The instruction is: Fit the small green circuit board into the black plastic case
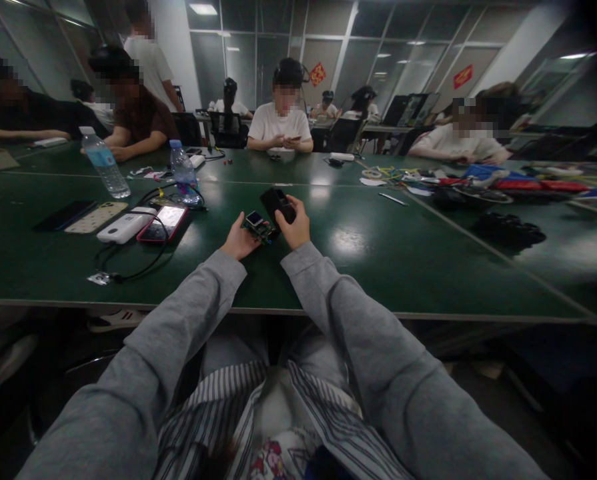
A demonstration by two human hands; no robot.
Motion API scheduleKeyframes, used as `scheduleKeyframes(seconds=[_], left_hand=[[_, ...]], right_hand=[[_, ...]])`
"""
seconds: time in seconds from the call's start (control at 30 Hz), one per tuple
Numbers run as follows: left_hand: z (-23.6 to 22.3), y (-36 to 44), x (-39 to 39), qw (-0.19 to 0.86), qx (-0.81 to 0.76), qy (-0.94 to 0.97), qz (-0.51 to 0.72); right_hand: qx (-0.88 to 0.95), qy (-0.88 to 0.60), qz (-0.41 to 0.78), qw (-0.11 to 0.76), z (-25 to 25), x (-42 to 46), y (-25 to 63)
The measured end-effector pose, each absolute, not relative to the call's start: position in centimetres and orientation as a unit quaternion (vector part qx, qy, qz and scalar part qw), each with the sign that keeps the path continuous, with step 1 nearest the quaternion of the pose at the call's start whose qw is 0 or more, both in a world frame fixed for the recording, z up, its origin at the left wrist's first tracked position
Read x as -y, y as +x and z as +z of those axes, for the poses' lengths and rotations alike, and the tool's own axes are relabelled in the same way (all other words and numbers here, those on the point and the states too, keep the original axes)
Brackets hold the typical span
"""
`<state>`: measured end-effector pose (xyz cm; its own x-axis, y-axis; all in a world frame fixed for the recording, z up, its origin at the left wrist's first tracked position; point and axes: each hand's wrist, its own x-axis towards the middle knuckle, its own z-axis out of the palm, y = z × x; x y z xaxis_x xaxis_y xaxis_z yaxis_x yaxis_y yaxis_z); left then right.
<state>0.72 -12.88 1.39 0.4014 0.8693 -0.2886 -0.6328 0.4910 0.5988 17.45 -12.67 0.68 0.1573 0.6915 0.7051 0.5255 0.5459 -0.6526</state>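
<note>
My left hand [239,239] is closed on a small green circuit board [264,232] that carries a little screen [253,218]. In my right hand [295,223] is a black plastic case [278,203], tilted, with fingers wrapped over its right side. Board and case are close together above the green table, and their edges overlap in view. Whether they touch I cannot tell. Part of the board is hidden by my left fingers, and my right fingers cover part of the case.
On the left lie a red-edged phone [162,223], a white power bank [127,225] and a black cable [143,272]. Two water bottles [105,163] stand behind them. A pen [393,199], tangled wires [385,175] and a dark bundle [511,230] lie right. Several people sit around.
</note>
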Motion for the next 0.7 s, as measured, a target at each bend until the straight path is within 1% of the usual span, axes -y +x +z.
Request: scheduleKeyframes(seconds=[0.1,0.27,0.47,0.7], left_hand=[[1.3,0.7,12.8,0.817,-0.276,0.197,0.466],[1.5,0.8,12.9,0.814,-0.284,0.19,0.47],[1.7,0.9,13.0,0.814,-0.285,0.193,0.468],[1.5,0.8,12.8,0.816,-0.279,0.185,0.471]], right_hand=[[0.601,-0.532,0.049,0.594,0.6,11.7,18.7],[0.596,-0.623,0.026,0.507,-0.1,11.1,19.7],[0.644,-0.653,-0.012,0.398,-0.5,11.6,19.1],[0.664,-0.671,-0.029,0.328,-0.5,11.9,19.0]])
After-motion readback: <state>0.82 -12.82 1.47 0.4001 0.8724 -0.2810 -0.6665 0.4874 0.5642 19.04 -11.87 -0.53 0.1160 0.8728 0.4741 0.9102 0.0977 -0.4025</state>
